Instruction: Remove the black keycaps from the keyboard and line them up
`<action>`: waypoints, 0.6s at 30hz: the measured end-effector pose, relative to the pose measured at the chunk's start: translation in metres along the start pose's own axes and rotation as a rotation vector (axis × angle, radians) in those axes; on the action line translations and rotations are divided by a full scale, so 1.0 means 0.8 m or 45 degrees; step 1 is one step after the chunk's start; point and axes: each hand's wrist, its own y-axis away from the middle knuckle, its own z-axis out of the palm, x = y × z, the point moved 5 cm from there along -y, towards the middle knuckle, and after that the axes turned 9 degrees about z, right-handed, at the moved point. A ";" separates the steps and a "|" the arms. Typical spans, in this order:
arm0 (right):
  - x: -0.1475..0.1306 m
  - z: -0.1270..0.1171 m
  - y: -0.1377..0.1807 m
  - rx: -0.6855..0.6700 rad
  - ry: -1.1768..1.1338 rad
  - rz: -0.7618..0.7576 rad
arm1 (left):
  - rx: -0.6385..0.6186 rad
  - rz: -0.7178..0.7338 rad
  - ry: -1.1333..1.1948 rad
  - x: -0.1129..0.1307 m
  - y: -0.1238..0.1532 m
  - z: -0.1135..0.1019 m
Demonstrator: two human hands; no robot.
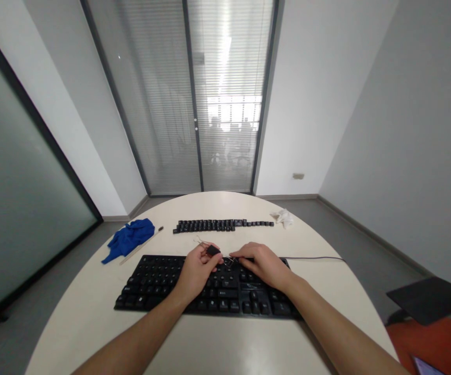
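Note:
A black keyboard [158,284] lies on the round white table [229,344] in front of me. My left hand [197,271] hovers over its upper middle with fingers pinched on a small black keycap [212,250]. My right hand [262,264] rests on the keyboard's upper right, fingers closed on a thin wire keycap puller [229,261] near the left hand's fingertips. Removed black keycaps [221,225] lie in rows farther back on the table. A second wire tool [200,242] lies just behind the keyboard.
A crumpled blue cloth [129,237] and a thin stick [141,246] lie at the left. A white crumpled tissue [283,217] sits at the back right. The keyboard cable [319,258] runs off right. An orange seat [436,338] stands at the lower right.

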 end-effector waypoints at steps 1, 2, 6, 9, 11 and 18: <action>0.001 0.001 0.000 0.010 -0.018 0.024 | -0.008 0.000 -0.004 0.001 0.000 0.000; 0.002 0.002 -0.001 0.023 -0.030 0.058 | -0.017 0.002 -0.007 0.001 0.000 0.001; 0.005 0.004 -0.001 0.058 -0.003 0.132 | -0.029 0.008 -0.007 0.000 0.000 0.001; 0.004 0.002 0.000 0.071 0.039 0.116 | -0.030 0.015 -0.003 -0.002 0.000 0.000; 0.003 0.001 0.001 0.054 0.070 0.100 | -0.022 0.024 -0.005 -0.003 0.000 -0.001; -0.001 0.001 0.003 -0.017 0.115 0.028 | -0.014 0.021 -0.016 -0.005 -0.002 -0.001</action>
